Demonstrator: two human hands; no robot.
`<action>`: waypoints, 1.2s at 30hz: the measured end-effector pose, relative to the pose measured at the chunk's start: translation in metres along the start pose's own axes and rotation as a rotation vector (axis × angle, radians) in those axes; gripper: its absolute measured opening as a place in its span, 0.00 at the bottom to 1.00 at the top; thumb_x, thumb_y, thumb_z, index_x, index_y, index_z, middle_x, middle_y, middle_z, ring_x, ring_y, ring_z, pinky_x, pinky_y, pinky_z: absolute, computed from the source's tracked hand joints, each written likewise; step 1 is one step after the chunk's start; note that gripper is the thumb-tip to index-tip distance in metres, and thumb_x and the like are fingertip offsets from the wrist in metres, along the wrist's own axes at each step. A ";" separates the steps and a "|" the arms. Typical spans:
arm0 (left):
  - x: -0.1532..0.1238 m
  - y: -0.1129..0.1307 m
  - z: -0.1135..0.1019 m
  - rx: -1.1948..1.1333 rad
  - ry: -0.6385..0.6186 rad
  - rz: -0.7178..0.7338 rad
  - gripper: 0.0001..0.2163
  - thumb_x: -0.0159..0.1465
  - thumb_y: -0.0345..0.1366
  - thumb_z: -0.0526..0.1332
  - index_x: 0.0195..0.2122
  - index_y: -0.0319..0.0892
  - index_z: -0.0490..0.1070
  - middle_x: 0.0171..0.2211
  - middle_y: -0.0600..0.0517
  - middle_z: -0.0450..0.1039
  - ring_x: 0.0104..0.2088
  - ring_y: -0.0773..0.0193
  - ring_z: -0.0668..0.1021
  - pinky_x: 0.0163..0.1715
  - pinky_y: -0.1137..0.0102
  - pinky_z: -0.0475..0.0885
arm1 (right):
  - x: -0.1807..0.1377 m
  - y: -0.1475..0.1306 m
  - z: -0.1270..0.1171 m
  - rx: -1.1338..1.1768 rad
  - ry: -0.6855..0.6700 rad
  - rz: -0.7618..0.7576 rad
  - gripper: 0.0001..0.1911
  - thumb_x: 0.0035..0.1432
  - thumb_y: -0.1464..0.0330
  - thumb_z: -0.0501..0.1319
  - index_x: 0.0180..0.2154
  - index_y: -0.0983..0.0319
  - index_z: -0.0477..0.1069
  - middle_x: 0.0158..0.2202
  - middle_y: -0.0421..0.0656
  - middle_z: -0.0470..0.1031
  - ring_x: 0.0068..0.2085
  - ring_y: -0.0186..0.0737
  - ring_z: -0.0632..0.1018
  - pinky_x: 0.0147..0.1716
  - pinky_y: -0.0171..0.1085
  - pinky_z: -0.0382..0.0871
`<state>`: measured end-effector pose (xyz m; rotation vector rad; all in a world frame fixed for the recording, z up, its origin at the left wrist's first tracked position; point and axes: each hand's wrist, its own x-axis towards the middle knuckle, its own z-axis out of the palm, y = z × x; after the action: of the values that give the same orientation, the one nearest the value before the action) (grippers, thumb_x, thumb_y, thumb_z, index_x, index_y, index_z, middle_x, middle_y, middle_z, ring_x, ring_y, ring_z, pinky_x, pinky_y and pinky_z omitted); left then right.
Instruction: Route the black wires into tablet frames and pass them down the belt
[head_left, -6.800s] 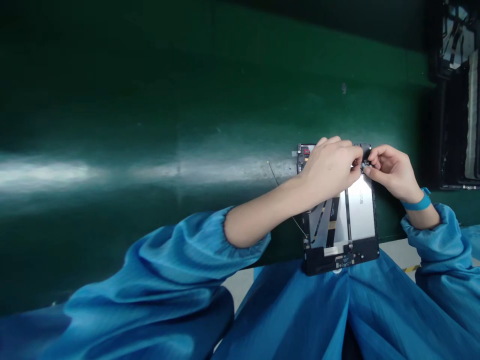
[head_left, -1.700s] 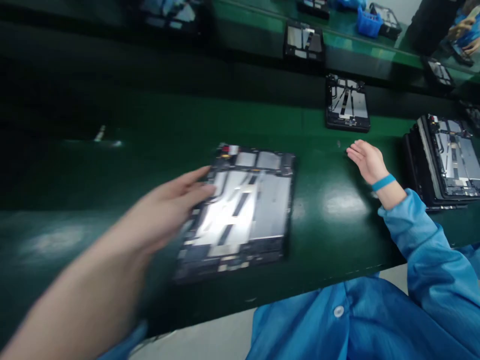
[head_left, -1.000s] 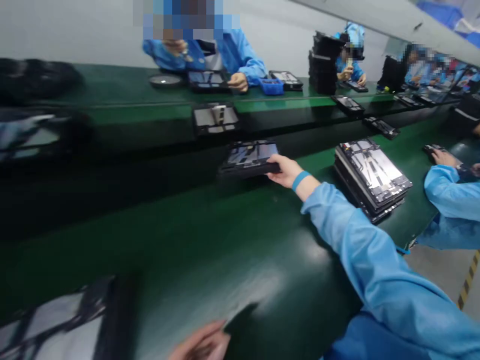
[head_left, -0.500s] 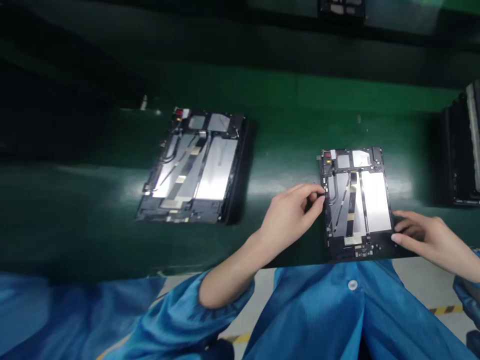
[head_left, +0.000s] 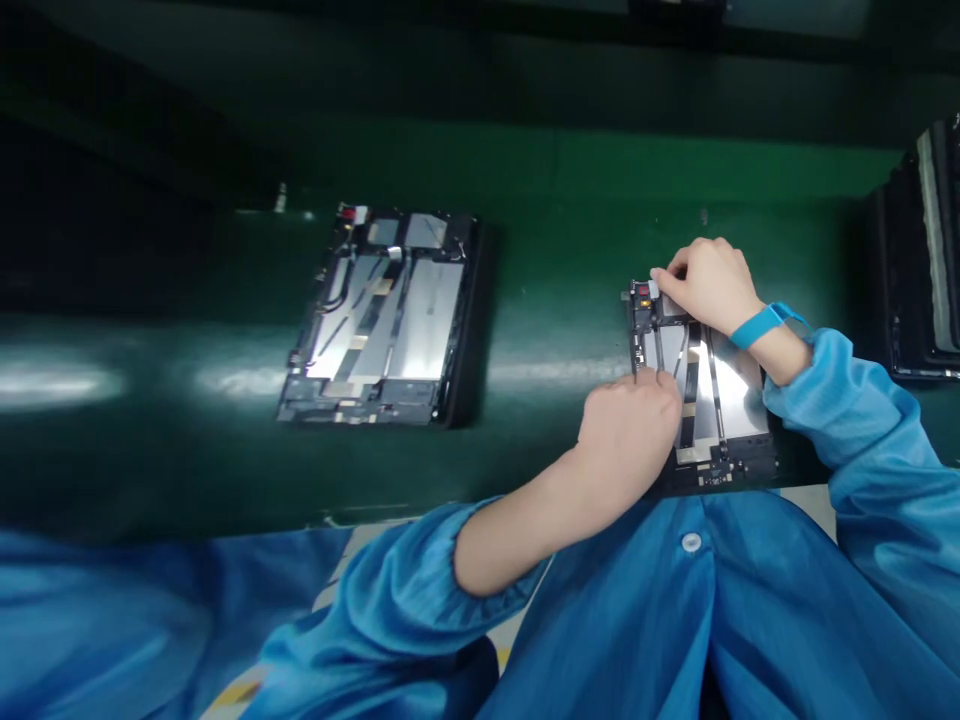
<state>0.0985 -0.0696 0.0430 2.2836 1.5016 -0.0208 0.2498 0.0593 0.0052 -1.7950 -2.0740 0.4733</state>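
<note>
An opened tablet (head_left: 721, 400) with silver shielding and flat cables lies at the near edge of the green belt (head_left: 555, 260). My left hand (head_left: 630, 430) rests on its left side, fingers curled and pinching at a thin cable near the left edge. My right hand (head_left: 709, 285), with a blue wristband, is over the top left corner, its fingertips pressed together on a small part there. What each hand pinches is too small to name.
A second opened tablet (head_left: 382, 315) lies to the left on the belt. A stack of dark tablets (head_left: 919, 260) stands at the right edge. A small light object (head_left: 281, 195) sits behind the left tablet. My blue smock fills the foreground.
My right hand left the tablet's lower right corner and went to its top left corner. My left hand slid onto the tablet's left side. The view shifted slightly.
</note>
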 end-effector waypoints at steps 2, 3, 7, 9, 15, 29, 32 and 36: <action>0.001 -0.004 -0.002 -0.027 -0.013 -0.015 0.06 0.65 0.25 0.58 0.32 0.39 0.73 0.32 0.41 0.76 0.29 0.50 0.79 0.26 0.66 0.55 | 0.001 0.002 -0.002 0.041 -0.022 -0.039 0.07 0.62 0.67 0.66 0.31 0.60 0.80 0.36 0.49 0.81 0.43 0.52 0.77 0.50 0.51 0.69; 0.000 -0.008 -0.003 -0.039 -0.017 -0.023 0.05 0.63 0.25 0.59 0.32 0.40 0.73 0.32 0.42 0.77 0.29 0.52 0.78 0.25 0.67 0.54 | -0.001 0.003 -0.004 0.052 -0.014 -0.056 0.06 0.62 0.69 0.65 0.32 0.60 0.80 0.37 0.48 0.82 0.42 0.51 0.77 0.50 0.50 0.69; -0.011 -0.031 0.001 -0.251 0.004 -0.097 0.05 0.58 0.28 0.61 0.29 0.44 0.66 0.28 0.51 0.73 0.25 0.61 0.72 0.26 0.68 0.56 | -0.021 0.007 -0.013 0.048 0.048 -0.105 0.05 0.59 0.71 0.64 0.34 0.59 0.79 0.35 0.43 0.82 0.42 0.49 0.77 0.49 0.47 0.66; -0.018 -0.042 0.008 -0.467 0.014 -0.162 0.06 0.58 0.30 0.60 0.28 0.45 0.63 0.24 0.56 0.67 0.24 0.64 0.69 0.26 0.70 0.59 | -0.033 0.006 -0.015 0.032 0.064 -0.121 0.06 0.59 0.73 0.63 0.34 0.59 0.78 0.32 0.42 0.81 0.42 0.48 0.77 0.48 0.45 0.64; -0.016 -0.067 0.026 -0.808 0.168 -0.376 0.05 0.58 0.34 0.60 0.35 0.45 0.64 0.27 0.58 0.66 0.23 0.67 0.70 0.26 0.71 0.65 | -0.069 -0.002 -0.024 0.008 0.071 -0.159 0.08 0.57 0.76 0.62 0.35 0.58 0.76 0.30 0.40 0.81 0.40 0.47 0.77 0.44 0.43 0.60; 0.065 -0.092 -0.010 -0.882 -0.074 -0.056 0.11 0.59 0.41 0.69 0.37 0.42 0.73 0.28 0.54 0.72 0.30 0.65 0.75 0.31 0.70 0.73 | -0.092 0.015 -0.009 0.321 0.111 -0.274 0.08 0.63 0.74 0.61 0.33 0.58 0.74 0.30 0.39 0.79 0.33 0.39 0.76 0.39 0.39 0.67; 0.053 -0.120 -0.028 -0.896 -0.117 -0.146 0.14 0.57 0.44 0.73 0.39 0.44 0.75 0.28 0.51 0.75 0.33 0.61 0.79 0.32 0.66 0.77 | -0.093 0.015 -0.009 0.290 0.079 -0.260 0.08 0.64 0.74 0.61 0.34 0.58 0.75 0.31 0.39 0.79 0.34 0.39 0.76 0.40 0.40 0.66; 0.031 -0.155 -0.053 -0.889 0.044 -0.249 0.14 0.64 0.53 0.65 0.38 0.48 0.75 0.26 0.50 0.75 0.32 0.57 0.81 0.30 0.60 0.78 | -0.094 0.013 -0.010 0.316 0.095 -0.263 0.08 0.63 0.75 0.61 0.34 0.58 0.75 0.31 0.38 0.79 0.34 0.38 0.76 0.40 0.39 0.66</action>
<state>-0.0362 0.0282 0.0345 1.3932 1.4082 0.5200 0.2782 -0.0319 0.0028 -1.3206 -2.0011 0.5896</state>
